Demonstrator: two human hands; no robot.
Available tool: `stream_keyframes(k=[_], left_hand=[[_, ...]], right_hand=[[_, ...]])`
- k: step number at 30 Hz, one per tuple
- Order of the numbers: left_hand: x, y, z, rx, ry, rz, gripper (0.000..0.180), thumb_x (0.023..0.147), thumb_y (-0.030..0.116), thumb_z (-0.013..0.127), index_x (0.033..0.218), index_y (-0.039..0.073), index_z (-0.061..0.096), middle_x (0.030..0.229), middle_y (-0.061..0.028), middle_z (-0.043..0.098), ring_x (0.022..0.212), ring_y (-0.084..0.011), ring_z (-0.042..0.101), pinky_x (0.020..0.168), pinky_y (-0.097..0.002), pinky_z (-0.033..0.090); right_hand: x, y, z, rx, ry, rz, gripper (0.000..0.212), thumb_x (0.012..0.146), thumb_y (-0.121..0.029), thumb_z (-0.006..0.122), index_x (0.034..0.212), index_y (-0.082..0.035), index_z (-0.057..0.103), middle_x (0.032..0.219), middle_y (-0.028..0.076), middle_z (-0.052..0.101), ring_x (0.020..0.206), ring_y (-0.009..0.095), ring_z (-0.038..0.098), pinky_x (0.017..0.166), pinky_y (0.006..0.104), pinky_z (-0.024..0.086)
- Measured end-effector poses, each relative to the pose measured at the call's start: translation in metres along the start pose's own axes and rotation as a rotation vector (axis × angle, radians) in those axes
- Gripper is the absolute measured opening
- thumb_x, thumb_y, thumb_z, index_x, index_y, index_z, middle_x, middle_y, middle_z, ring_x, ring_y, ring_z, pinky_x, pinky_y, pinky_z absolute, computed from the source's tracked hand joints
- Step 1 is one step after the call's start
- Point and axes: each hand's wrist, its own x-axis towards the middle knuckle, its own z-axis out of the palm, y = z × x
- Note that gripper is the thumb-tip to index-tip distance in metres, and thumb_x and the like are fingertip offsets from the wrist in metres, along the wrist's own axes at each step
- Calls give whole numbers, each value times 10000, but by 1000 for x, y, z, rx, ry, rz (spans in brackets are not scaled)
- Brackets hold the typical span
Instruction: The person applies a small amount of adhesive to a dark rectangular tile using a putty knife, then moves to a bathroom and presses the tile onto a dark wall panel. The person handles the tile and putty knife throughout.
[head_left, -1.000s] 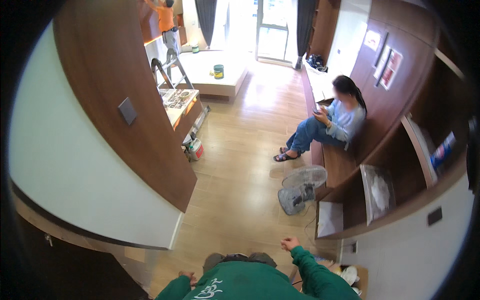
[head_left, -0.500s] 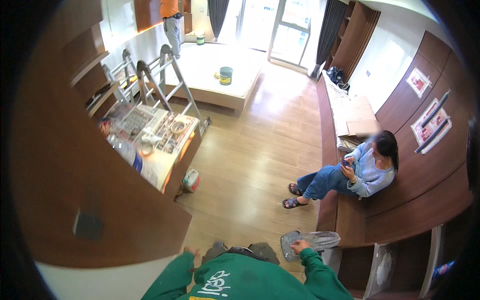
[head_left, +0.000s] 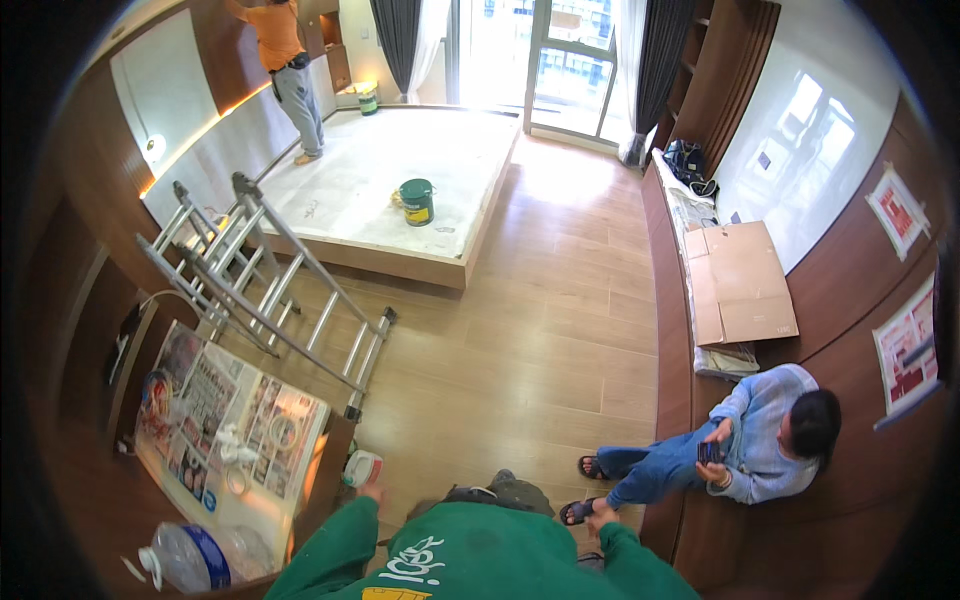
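Both my hands hang low at my sides in green sleeves, with nothing visible in either. My left hand (head_left: 371, 490) is open beside the corner of the newspaper-covered counter, just below a white jug (head_left: 361, 468) with a red label on the floor. My right hand (head_left: 602, 516) is loosely open, its fingers partly hidden. In the picture it sits next to the sandals (head_left: 580, 510) of a seated person, and I cannot tell if it is close to them. My dark trousers and shoe tip (head_left: 505, 478) show between my hands.
A folding ladder (head_left: 290, 290) stands at left, before a bed platform (head_left: 370, 255) bearing a green bucket (head_left: 417, 203) and a standing person (head_left: 290, 75). Newspaper (head_left: 215, 400) and a large plastic bottle (head_left: 195, 556) lie on the counter. The seated person (head_left: 770, 430) and cardboard (head_left: 740, 285) occupy the right bench.
I have moved forward into the room; the dark panel at left has passed out of the way. The counter, ladder and bench look nearer. The fan by my right hand is out of view.
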Motion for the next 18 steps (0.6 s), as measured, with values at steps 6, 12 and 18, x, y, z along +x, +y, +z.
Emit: stream_keyframes(k=[6,12,18], left_hand=[[3,40,33,-501,-215,-663,298,884,274,605,840,-3,706,819,-136,707,684,-253,668,631,-389,541],[172,198,30,-464,-314,-682,249,883,220,595,844,-1,703,827,-131,707,643,-255,663,590,-387,537],[479,473,-57,-104,-250,-146,204,882,166,586,849,0,700,834,-125,707,602,-256,658,549,-384,534]], right_hand=[[137,-274,-126,99,-47,-238,324,838,-253,701,1073,-31,711,859,117,737,746,226,714,731,356,563],[256,-470,-177,193,8,-345,284,870,-200,696,1063,8,684,893,114,726,710,191,706,627,315,552],[297,-547,-247,130,-70,-106,234,901,-192,684,1046,-8,679,918,132,716,704,210,701,583,334,542]])
